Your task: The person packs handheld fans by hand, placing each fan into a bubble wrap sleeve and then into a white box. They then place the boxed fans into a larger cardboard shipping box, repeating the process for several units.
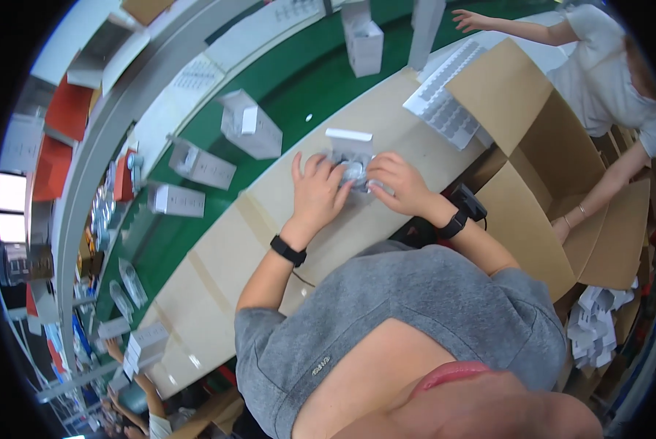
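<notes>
In front of me on the pale bench top stands a small white box (350,136) with its flap raised on the far side. A shiny, clear plastic-wrapped item (353,173) sits at the box's mouth; what is inside the wrap is too blurred to tell. My left hand (315,192) grips its left side, thumb and fingertips bent onto it and one finger sticking out. From the right, my right hand (402,187) presses curled fingers and thumb on the same item. The hands partly hide the box's sides.
Beyond the bench runs a green conveyor belt (298,117) carrying several open white boxes (251,126). A grey-white moulded tray (452,102) lies at the far right. Beside it a large open cardboard carton (503,95) stands, with a co-worker's hand (560,228) reaching in. Another person's arm shows lower left.
</notes>
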{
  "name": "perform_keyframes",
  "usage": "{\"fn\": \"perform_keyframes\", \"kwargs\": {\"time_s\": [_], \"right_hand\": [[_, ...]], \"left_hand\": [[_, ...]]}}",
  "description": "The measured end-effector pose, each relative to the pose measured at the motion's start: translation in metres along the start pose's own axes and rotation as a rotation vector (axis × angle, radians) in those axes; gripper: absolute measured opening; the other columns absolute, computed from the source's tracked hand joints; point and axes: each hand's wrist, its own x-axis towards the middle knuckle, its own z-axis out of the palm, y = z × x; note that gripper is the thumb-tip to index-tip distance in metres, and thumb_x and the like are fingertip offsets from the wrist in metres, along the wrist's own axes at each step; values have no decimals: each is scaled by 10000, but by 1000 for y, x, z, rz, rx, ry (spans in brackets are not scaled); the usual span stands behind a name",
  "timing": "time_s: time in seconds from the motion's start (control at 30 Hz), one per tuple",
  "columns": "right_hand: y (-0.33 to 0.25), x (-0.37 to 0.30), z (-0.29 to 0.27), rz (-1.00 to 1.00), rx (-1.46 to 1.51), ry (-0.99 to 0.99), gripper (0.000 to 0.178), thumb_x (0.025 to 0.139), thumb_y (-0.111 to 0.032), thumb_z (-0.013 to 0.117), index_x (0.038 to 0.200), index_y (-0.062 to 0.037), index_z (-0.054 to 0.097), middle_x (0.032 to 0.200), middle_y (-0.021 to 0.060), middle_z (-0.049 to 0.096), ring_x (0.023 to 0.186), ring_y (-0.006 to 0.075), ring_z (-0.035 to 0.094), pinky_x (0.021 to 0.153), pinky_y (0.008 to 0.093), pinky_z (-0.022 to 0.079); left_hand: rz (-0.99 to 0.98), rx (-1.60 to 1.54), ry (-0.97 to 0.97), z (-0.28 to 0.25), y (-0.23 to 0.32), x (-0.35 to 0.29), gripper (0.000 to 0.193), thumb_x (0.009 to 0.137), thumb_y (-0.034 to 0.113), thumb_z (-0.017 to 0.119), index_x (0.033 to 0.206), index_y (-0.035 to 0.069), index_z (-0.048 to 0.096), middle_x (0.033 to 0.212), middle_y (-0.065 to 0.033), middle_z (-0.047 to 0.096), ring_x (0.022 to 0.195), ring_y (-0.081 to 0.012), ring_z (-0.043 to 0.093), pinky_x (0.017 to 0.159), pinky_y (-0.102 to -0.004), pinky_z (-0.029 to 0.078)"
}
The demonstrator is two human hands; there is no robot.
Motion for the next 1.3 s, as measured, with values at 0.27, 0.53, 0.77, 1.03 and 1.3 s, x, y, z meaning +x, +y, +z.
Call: {"fn": "perform_keyframes", "kwargs": {"time_s": [0.27, 0.53, 0.77, 1.03, 1.3], "right_hand": [[9, 2, -7, -12, 70, -27, 148, 731, -114, 603, 854, -35, 576, 934, 84, 569, 954, 284, 509, 771, 358, 455], [16, 4, -10, -29, 101, 7, 139, 738, -125, 590, 846, -38, 579, 945, 76, 568, 966, 271, 501, 755, 354, 461], [14, -1, -9, -21, 116, 32, 133, 735, -118, 590, 842, -38, 578, 947, 80, 564, 969, 278, 498, 767, 356, 458], [18, -6, -14, 8, 113, 36, 158, 729, -121, 601, 868, -47, 586, 951, 85, 561, 978, 293, 489, 798, 365, 445], [-29, 50, -82, -222, 137, -33, 324, 665, -211, 692, 929, -38, 618, 973, 101, 586, 918, 309, 512, 807, 384, 434]], "left_hand": [[-97, 86, -419, -2, -6, 27, 96, 725, 117, 575, 787, 51, 608, 778, -93, 594, 869, -261, 522, 951, -486, 282], [121, 148, -284, 1, -5, 41, 339, 669, 91, 554, 1002, 31, 545, 822, -111, 604, 908, -266, 529, 907, -456, 333], [69, 5, -496, -6, -10, 61, 316, 606, 131, 649, 903, 42, 594, 832, -92, 613, 909, -259, 533, 816, -422, 369], [11, -77, -472, 5, -7, 65, 258, 551, 183, 730, 755, 59, 633, 789, -68, 634, 843, -227, 563, 721, -367, 394], [-274, -828, 56, -37, -8, 42, 410, 539, 134, 780, 905, 14, 642, 892, -94, 613, 884, -244, 540, 795, -336, 416]]}}
